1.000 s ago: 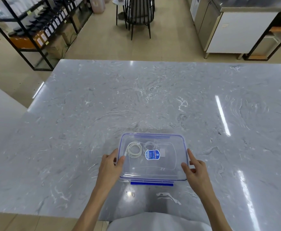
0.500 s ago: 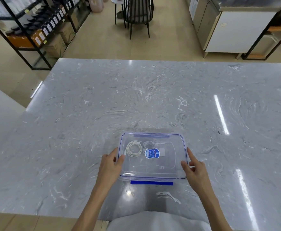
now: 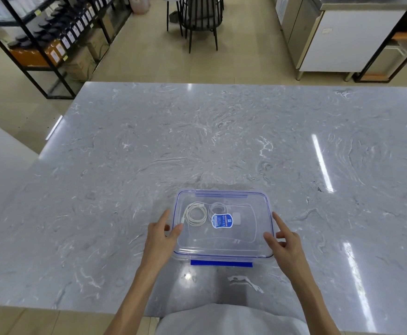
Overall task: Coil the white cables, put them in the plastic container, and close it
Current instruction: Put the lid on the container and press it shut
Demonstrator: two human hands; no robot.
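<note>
Container: your clear rectangular plastic container sits unmoved on the grey marble table, with its blue-rimmed lid on.
Cables: the coiled white cables lie inside, on the left.
Left hand: your thumb stays on the left rim, fingers straight.
Right hand: the same, on the right rim.

Both bare forearms reach forward. The left hand is at the left edge of the container, thumb on its rim, fingers straight along the side. The right hand is at the right edge, index extended, thumb touching the rim.
</note>
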